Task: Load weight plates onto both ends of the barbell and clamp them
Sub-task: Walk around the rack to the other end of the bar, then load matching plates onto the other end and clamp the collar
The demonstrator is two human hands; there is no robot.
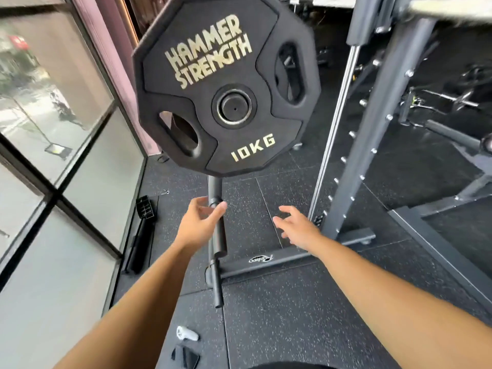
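2 wide grips: left hand (203, 222) and right hand (296, 225) below the plate (226, 75), apparently clear.

Speckled rubber floor (266, 328) bears rack base (266, 265), white gadget (186, 333).

Grey steel rack upright (372, 134) right; black-framed glass window wall (53, 166) left; small white plastic device (186, 333) on black speckled rubber floor (279, 315).

In the upper centre of the frame you face a black, many-sided weight plate (226, 83), rotated slightly. It carries gold HAMMER STRENGTH and 10KG lettering and has oval grip slots. The round barbell end (234, 108) fills its centre hole, seen end-on.
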